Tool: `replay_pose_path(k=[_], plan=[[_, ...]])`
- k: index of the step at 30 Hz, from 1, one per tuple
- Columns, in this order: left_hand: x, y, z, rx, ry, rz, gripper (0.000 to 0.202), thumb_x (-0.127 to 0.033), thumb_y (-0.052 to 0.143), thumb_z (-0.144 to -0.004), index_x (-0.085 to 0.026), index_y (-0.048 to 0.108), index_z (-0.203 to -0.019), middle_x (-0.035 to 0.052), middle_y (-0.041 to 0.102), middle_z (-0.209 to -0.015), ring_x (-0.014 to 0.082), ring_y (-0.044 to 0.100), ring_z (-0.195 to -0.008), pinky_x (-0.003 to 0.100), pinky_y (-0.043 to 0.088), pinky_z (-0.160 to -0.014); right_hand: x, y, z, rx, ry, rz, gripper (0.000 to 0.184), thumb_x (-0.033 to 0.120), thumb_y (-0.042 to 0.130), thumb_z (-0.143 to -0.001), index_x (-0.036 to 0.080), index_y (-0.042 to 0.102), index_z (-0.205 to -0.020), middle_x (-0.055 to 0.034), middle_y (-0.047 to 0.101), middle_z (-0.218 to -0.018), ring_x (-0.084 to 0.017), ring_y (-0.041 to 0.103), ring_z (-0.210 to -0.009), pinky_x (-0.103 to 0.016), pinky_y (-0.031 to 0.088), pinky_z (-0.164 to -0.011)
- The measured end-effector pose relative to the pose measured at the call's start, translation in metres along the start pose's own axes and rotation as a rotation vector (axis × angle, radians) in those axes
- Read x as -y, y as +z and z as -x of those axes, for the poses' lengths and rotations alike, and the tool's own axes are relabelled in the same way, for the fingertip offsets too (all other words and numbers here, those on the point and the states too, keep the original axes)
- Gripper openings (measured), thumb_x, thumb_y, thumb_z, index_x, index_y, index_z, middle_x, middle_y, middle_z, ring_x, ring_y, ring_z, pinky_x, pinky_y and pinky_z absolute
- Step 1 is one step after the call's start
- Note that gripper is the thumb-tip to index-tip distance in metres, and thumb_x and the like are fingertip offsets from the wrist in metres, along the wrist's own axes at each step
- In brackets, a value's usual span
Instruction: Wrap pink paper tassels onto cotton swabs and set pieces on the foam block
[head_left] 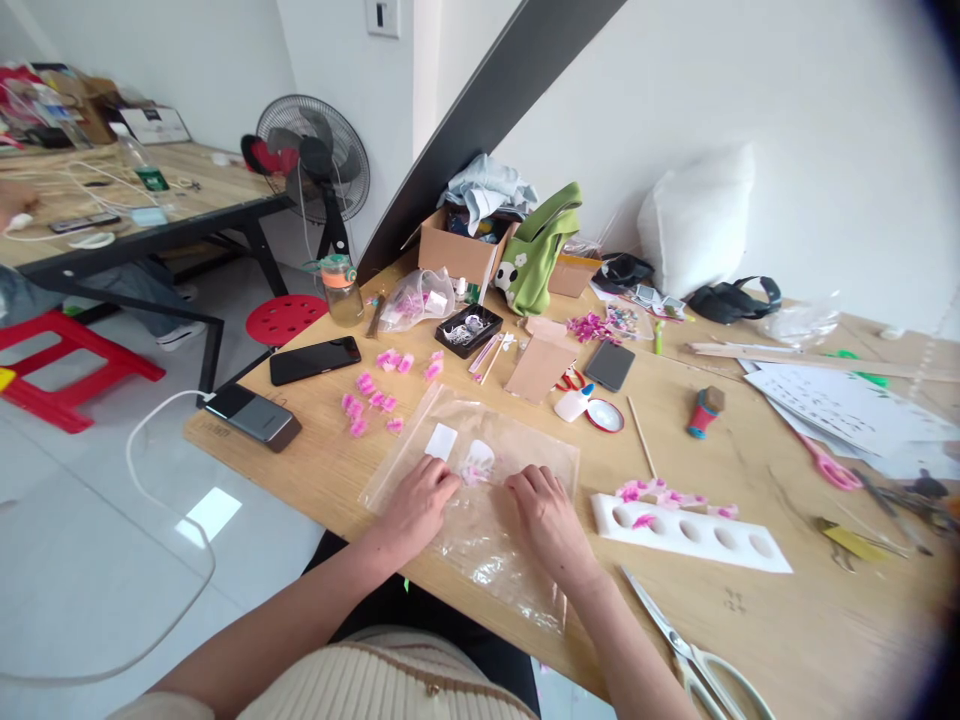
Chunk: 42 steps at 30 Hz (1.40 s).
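Note:
A clear plastic bag (480, 560) lies flat on the wooden table in front of me. My left hand (421, 500) rests over its left part, fingers curled and tips pressed together. Opposite it, my right hand (544, 515) is curled the same way over the right part of the bag. Whatever the fingertips pinch is too small or hidden to make out. Between the hands, nearer the left, sits a small white and pink piece (476, 465). A white rectangular card (441, 441) lies just beyond my left fingers.
Pink fluffy pieces (364, 384) lie beyond the bag. To the right are a white holder with round holes (697, 533) and scissors (675, 640). A phone (315, 360) and a power bank (253, 415) lie left. A box (457, 250) and green bag (536, 260) stand behind.

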<state>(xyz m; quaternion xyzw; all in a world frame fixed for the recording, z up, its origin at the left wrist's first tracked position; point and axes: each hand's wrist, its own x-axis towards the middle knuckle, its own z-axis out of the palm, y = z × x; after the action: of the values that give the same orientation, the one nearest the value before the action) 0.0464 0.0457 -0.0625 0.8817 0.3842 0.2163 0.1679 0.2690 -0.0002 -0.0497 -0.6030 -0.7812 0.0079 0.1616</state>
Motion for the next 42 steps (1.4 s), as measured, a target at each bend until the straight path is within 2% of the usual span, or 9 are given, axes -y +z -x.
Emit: replay_pose_path(k=[7, 17, 21, 26, 31, 42], plan=[[0.001, 0.001, 0.0, -0.009, 0.009, 0.01, 0.04, 0.01, 0.042, -0.079, -0.02, 0.064, -0.096, 0.0038, 0.053, -0.091, 0.0186, 0.052, -0.091, 0.032, 0.05, -0.08, -0.006, -0.005, -0.006, -0.077, 0.03, -0.229, 0.016, 0.017, 0.04, -0.1, 0.018, 0.055, -0.095, -0.0068, 0.056, -0.092, -0.022, 0.05, -0.088, -0.033, 0.043, -0.078], [0.001, 0.0, -0.001, -0.016, 0.011, 0.015, 0.036, 0.008, 0.044, -0.081, -0.019, 0.064, -0.094, 0.0042, 0.054, -0.091, 0.0189, 0.052, -0.092, 0.032, 0.05, -0.081, -0.002, -0.004, -0.027, 0.098, -0.102, 0.026, 0.02, 0.007, 0.048, -0.093, 0.017, 0.064, -0.098, -0.0083, 0.059, -0.094, -0.023, 0.05, -0.089, -0.034, 0.04, -0.08], [0.001, 0.0, -0.001, -0.017, 0.007, 0.021, 0.035, 0.007, 0.044, -0.083, -0.019, 0.064, -0.096, 0.0043, 0.054, -0.091, 0.0188, 0.052, -0.092, 0.032, 0.05, -0.082, -0.004, -0.001, -0.03, 0.072, -0.082, 0.056, 0.019, 0.007, 0.048, -0.092, 0.016, 0.064, -0.097, -0.0093, 0.058, -0.093, -0.024, 0.049, -0.09, -0.034, 0.04, -0.08], [0.001, 0.0, -0.001, -0.005, 0.004, 0.014, 0.037, 0.008, 0.044, -0.082, -0.019, 0.065, -0.096, 0.0043, 0.054, -0.091, 0.0187, 0.052, -0.092, 0.032, 0.05, -0.081, -0.011, 0.002, -0.023, -0.005, -0.064, -0.011, 0.019, 0.009, 0.046, -0.094, 0.018, 0.063, -0.1, -0.008, 0.057, -0.095, -0.023, 0.048, -0.091, -0.033, 0.041, -0.08], [0.001, 0.002, 0.0, -0.007, 0.0, 0.019, 0.038, 0.008, 0.043, -0.082, -0.019, 0.065, -0.096, 0.0044, 0.055, -0.092, 0.0184, 0.052, -0.093, 0.033, 0.05, -0.083, -0.011, -0.002, -0.019, 0.021, -0.134, -0.036, 0.02, 0.01, 0.046, -0.095, 0.019, 0.063, -0.098, -0.0067, 0.057, -0.093, -0.021, 0.047, -0.088, -0.033, 0.04, -0.08], [-0.001, -0.002, -0.001, -0.003, -0.004, 0.005, 0.036, 0.007, 0.043, -0.083, -0.019, 0.065, -0.096, 0.0042, 0.054, -0.09, 0.0186, 0.052, -0.091, 0.032, 0.05, -0.08, -0.001, -0.002, -0.029, 0.022, -0.129, 0.08, 0.023, 0.006, 0.044, -0.093, 0.017, 0.065, -0.093, -0.0087, 0.057, -0.091, -0.023, 0.046, -0.086, -0.035, 0.038, -0.078]])
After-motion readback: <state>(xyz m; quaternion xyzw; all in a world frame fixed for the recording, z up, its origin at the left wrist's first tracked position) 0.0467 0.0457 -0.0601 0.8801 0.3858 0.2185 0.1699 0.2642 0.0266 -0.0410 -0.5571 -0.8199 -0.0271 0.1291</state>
